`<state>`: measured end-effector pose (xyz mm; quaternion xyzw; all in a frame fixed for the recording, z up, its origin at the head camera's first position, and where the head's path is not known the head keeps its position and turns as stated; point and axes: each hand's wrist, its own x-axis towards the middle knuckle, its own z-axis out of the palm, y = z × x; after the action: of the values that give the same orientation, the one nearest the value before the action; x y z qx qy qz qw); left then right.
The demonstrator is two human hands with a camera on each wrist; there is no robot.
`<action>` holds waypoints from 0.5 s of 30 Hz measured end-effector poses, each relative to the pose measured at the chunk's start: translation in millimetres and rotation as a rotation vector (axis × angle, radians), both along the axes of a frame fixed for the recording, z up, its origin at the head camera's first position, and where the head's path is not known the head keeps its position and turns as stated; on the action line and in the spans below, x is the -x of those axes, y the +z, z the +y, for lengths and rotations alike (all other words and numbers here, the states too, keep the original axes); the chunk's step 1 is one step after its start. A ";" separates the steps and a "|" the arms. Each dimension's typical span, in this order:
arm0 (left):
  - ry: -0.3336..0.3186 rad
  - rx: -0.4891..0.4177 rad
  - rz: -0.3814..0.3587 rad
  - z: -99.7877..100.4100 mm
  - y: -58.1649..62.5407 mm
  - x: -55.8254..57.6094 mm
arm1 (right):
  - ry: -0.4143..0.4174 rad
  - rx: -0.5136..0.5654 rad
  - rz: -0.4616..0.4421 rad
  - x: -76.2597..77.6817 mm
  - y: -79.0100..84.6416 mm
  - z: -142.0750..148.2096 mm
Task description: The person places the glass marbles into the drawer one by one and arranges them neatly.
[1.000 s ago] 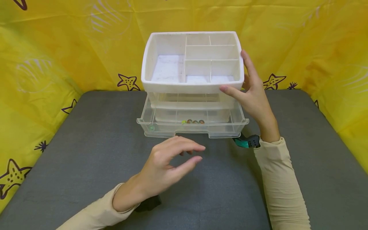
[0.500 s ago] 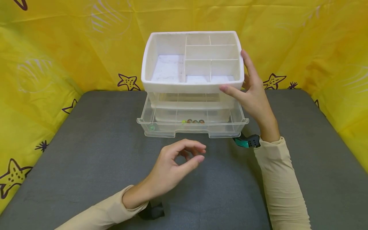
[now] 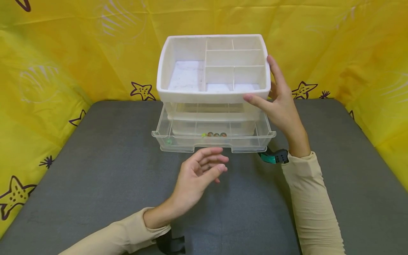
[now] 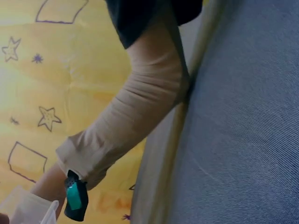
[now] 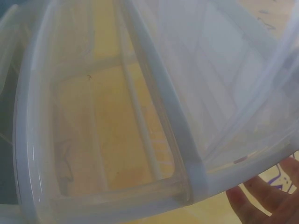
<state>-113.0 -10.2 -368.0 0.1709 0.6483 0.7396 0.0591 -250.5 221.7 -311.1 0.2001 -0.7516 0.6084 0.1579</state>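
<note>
A white plastic drawer organizer (image 3: 210,97) with a divided top tray stands at the back of the table. Its clear lower drawer (image 3: 211,142) is pulled out and contains several marbles (image 3: 216,135), with one greenish marble (image 3: 168,141) at the left. My right hand (image 3: 283,106) holds the organizer's right front corner, thumb on the front rim and fingers along the side; some of its fingers (image 5: 264,198) show in the right wrist view. Just in front of the drawer, my left hand (image 3: 199,175) hovers with loosely bent fingers and nothing in them. The left wrist view barely shows this hand.
Yellow cloth (image 3: 111,46) with sea-creature drawings hangs behind and at both sides of the dark grey table (image 3: 105,159). A black and teal wrist strap (image 3: 272,156) sits under the right wrist, close to the drawer's right corner.
My left hand shifts slightly right, dips toward me, then rises toward the drawer front as its fingers spread a little. The right hand, organizer and drawer stay put.
</note>
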 end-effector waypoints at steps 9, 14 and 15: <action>0.050 -0.148 -0.045 10.0 -4.2 1.3 | 0.002 0.002 0.002 0.1 -0.3 -0.1; 0.113 -0.209 -0.029 16.2 -4.7 5.1 | 0.008 0.014 0.001 0.3 -0.2 -0.2; 0.127 -0.221 -0.037 17.2 -4.6 5.7 | 0.009 0.015 0.000 0.3 -0.1 -0.2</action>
<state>-118.8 7.0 -372.5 0.1210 0.5711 0.8119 0.0049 -250.8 221.5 -311.2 0.2021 -0.7460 0.6149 0.1568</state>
